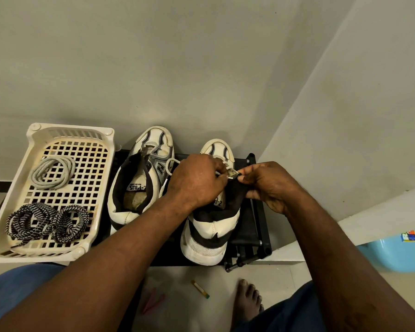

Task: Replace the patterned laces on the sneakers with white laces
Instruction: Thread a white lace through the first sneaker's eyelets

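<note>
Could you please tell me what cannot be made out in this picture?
Head view:
1. Eyelets of the right sneaker: covered by the left hand and right hand, so lacing progress is unclear.
2. The lace between the hands: too thin to trace its path.
3. The blue tub: cut off by the right edge.
4. The yellow stick: too small to identify.

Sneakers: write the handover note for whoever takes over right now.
Left hand and right hand both pinch the white lace at the right sneaker; threading underway.
Done: both patterned laces lie coiled in the basket.
Left: finish this sneaker, then lace the bare left sneaker with the spare white lace from the basket.
</note>
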